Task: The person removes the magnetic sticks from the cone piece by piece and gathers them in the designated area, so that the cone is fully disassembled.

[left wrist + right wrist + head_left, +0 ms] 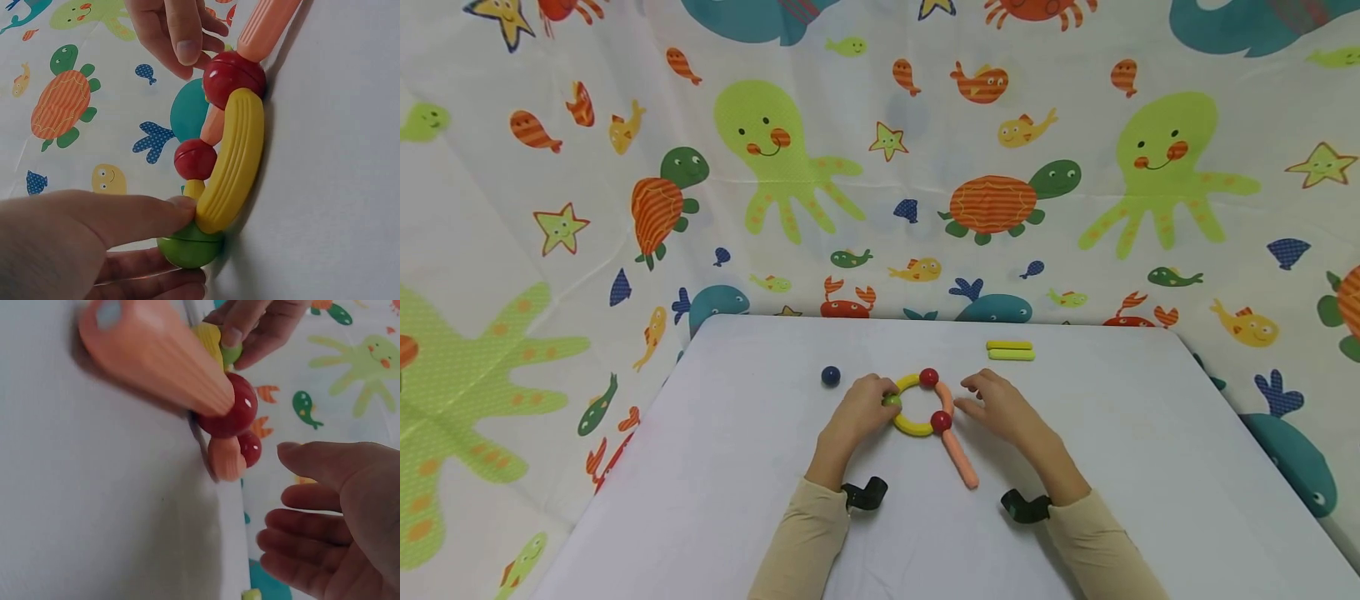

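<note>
Sleeves over white table, sea-print backdrop; left grip pinches green ball; right grip released.

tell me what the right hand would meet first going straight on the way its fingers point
Probably the curved salmon piece between the two red balls, just ahead of the right hand; its height is unclear, so it might pass over.

Head view from above, wrist views close.
</note>
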A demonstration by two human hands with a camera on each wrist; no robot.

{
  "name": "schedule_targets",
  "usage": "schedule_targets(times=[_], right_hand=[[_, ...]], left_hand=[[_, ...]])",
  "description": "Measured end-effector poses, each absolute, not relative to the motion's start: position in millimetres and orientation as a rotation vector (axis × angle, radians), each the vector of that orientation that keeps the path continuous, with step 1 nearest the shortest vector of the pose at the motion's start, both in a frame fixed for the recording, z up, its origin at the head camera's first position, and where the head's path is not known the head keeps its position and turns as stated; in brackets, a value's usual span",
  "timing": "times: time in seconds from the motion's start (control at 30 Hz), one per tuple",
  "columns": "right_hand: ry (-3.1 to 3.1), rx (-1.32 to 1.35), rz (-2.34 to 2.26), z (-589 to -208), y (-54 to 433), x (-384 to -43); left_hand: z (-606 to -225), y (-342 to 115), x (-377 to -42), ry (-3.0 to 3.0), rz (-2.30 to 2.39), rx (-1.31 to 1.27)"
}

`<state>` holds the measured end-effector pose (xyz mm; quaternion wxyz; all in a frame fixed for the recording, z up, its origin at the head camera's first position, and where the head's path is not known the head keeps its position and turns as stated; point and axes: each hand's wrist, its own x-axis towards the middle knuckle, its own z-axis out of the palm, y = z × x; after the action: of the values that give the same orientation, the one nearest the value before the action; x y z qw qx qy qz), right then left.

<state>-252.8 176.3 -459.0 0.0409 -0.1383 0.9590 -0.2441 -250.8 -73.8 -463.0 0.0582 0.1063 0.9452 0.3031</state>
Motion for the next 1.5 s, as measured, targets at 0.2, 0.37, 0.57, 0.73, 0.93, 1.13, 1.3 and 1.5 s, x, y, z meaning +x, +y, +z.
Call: schedule_targets(times=[0.2,0.37,0.57,0.73,0.93,1.13,1.3,1.5], right_hand=[[2.848,-0.440,-0.731,-462,168,-250],[2.805,-0.462,-0.701,-463,161,-248],[2.794,-0.527,-0.715,-464,159,-246],[2.793,-0.568,-0.738,-466,159,-246],[2.811,-0.620,-0.727,-466,159,-246],[2.821,-0.686,-0.700,-465,159,-245],[2.834,-0.748,-0.696,-466,160,-244],[2.841,-0.872,-0.693,-469,163,-245]], left_hand=[[-463,-73,-250,2.873,0.915,0.271],[-462,-73,-250,2.866,0.915,0.249],[-463,-73,-250,2.898,0.904,0.303],[-463,-71,-250,2.930,0.895,0.347],[-460,-67,-249,2.946,0.919,0.407],[-459,-62,-248,2.913,0.948,0.494],[-460,-54,-246,2.867,0.949,0.563],[-461,-44,-242,2.812,0.928,0.627]])
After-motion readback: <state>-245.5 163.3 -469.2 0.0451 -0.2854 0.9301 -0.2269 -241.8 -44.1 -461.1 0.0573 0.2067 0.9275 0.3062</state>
